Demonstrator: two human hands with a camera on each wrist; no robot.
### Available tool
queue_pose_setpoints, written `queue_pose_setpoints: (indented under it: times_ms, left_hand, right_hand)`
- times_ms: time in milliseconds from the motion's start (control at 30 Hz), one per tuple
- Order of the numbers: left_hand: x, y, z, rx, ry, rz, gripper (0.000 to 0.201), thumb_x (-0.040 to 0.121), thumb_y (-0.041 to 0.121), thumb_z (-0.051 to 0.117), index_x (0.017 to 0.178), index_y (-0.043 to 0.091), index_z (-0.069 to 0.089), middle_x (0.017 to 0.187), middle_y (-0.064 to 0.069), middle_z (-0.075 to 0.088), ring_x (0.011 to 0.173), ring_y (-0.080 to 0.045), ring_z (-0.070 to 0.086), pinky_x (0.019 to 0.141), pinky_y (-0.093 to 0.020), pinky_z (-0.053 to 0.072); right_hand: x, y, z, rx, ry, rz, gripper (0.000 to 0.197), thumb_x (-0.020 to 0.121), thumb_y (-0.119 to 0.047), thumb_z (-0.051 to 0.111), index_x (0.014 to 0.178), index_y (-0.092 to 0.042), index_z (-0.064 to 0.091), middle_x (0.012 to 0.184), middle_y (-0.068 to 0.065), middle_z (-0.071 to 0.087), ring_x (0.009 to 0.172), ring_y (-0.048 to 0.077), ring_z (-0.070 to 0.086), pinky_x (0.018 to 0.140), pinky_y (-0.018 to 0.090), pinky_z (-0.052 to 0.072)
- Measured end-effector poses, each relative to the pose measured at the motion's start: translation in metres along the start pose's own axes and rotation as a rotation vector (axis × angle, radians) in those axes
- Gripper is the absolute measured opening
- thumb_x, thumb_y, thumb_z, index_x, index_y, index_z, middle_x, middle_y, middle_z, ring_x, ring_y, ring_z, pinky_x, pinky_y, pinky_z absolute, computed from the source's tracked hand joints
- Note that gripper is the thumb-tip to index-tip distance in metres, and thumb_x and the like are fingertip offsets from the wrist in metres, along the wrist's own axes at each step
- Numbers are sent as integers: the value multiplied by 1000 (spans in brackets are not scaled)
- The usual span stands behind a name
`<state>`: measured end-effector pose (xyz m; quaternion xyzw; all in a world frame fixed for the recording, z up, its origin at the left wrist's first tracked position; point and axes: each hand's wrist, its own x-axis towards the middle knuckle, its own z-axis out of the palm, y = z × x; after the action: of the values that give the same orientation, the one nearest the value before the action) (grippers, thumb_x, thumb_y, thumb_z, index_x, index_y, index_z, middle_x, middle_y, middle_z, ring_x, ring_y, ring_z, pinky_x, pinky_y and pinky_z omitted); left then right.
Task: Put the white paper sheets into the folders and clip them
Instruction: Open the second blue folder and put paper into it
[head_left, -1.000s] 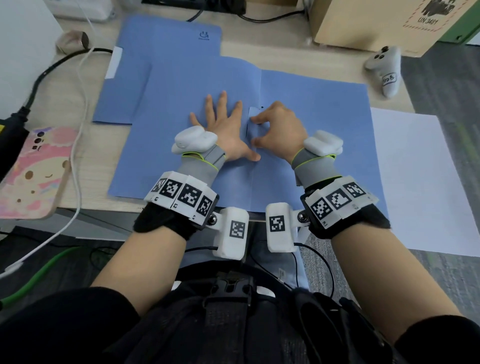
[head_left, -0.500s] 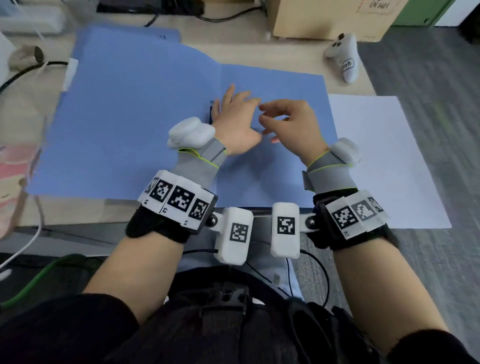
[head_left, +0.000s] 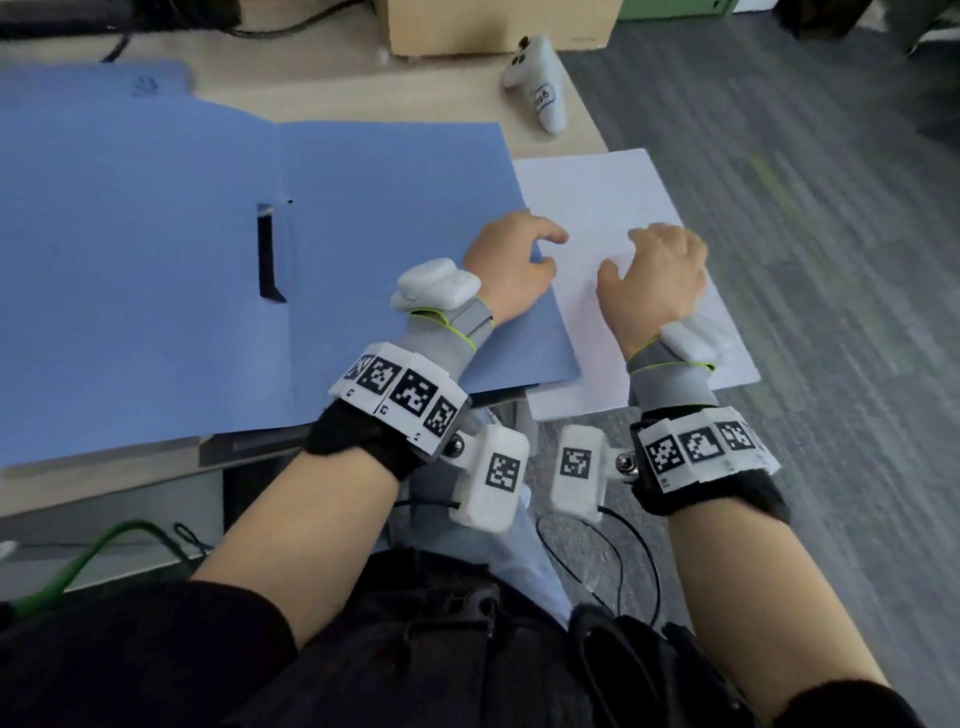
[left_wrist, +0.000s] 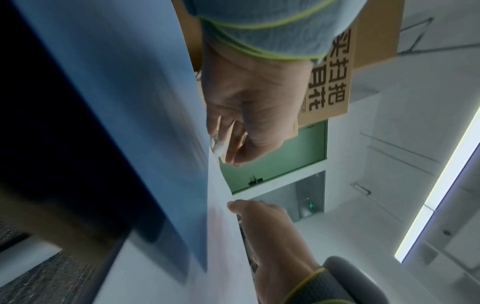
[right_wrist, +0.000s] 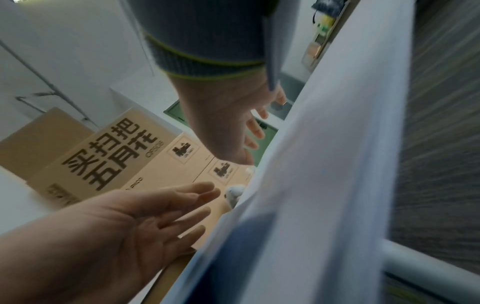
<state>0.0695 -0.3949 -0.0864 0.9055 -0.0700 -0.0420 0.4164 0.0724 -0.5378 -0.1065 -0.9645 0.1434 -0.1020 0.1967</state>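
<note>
Both hands, the left hand (head_left: 511, 270) and right hand (head_left: 657, 280), are hovering with loosely spread fingers, holding nothing, over the white paper sheets (head_left: 597, 208) lying just right of the open blue folder (head_left: 363, 208), where a careless grab is risking sheets sliding off the table (head_left: 322, 98) edge.

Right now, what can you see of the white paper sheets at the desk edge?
The white paper sheets lie flat, plain and unmarked, at the right end of the desk, overhanging its edge above the grey carpet. Their left margin is tucked under the open blue folder. The left hand sits where folder and paper meet, and the right hand rests on top of them. How many sheets there are cannot be told.
</note>
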Motion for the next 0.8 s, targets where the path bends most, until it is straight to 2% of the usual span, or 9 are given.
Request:
queue_pose_setpoints:
  times_ms: [100, 200, 300, 400, 533, 633, 733, 800]
  left_hand:
    - [6, 11, 19, 60, -63, 14, 36, 87, 7, 50, 120, 16, 63, 135, -7, 56, 138, -22, 37, 110, -30, 31]
    - [11, 15, 29, 103, -73, 13, 35, 86, 11, 51, 117, 19, 64, 130, -6, 59, 128, -26, 47, 106, -37, 36]
    - [17, 16, 40, 76, -109, -28, 33, 85, 12, 52, 114, 20, 66, 127, -2, 62, 124, -22, 52, 105, -37, 40]
    - [19, 16, 50, 78, -107, -55, 31, 84, 13, 54, 112, 20, 68, 124, -1, 64, 120, -22, 56, 102, -35, 43]
    - [19, 13, 54, 7, -31, -76, 31, 80, 10, 49, 100, 14, 72, 114, -6, 69, 113, -24, 60, 97, -35, 47]
    - [19, 13, 51, -108, 7, -71, 22, 86, 15, 56, 99, 8, 73, 110, -7, 71, 106, -20, 64, 95, -30, 48]
    - [18, 12, 51, -279, 0, -115, 24, 88, 28, 63, 99, 9, 72, 102, -3, 72, 96, -13, 64, 93, -25, 47]
    - [18, 14, 52, -413, -20, -123, 20, 85, 32, 67, 93, 14, 71, 89, 1, 70, 88, -11, 63, 95, -31, 49]
  right_hand:
    - [3, 23, -3, -112, -44, 116, 57, 87, -32, 56, 138, -12, 42, 155, 4, 25, 147, 25, 8, 116, 50, 11]
    - [5, 39, -7, -160, -118, 158, 74, 88, -46, 52, 145, -6, 28, 158, 7, 14, 148, 28, 0, 115, 58, 7]
    - [8, 51, -5, -76, -106, 198, 79, 82, -55, 56, 139, -2, 37, 153, 9, 28, 145, 29, 14, 113, 55, 19]
    - [8, 55, -6, 44, -62, 192, 70, 79, -50, 62, 127, -3, 46, 140, 10, 44, 137, 29, 29, 104, 46, 35]
    - [7, 53, -11, 70, -22, 151, 57, 83, -35, 62, 128, -6, 44, 136, 9, 45, 132, 26, 35, 98, 40, 36]
    - [5, 50, -20, 142, 10, 93, 44, 84, -17, 55, 126, -8, 46, 130, 9, 52, 124, 29, 44, 92, 38, 37]
    - [0, 41, -28, 208, 18, 59, 28, 87, -15, 49, 115, -10, 55, 114, 10, 65, 105, 34, 58, 83, 39, 44]
    - [-3, 33, -30, 247, 23, 57, 23, 89, -17, 48, 108, -13, 61, 109, 10, 69, 104, 33, 62, 85, 40, 48]
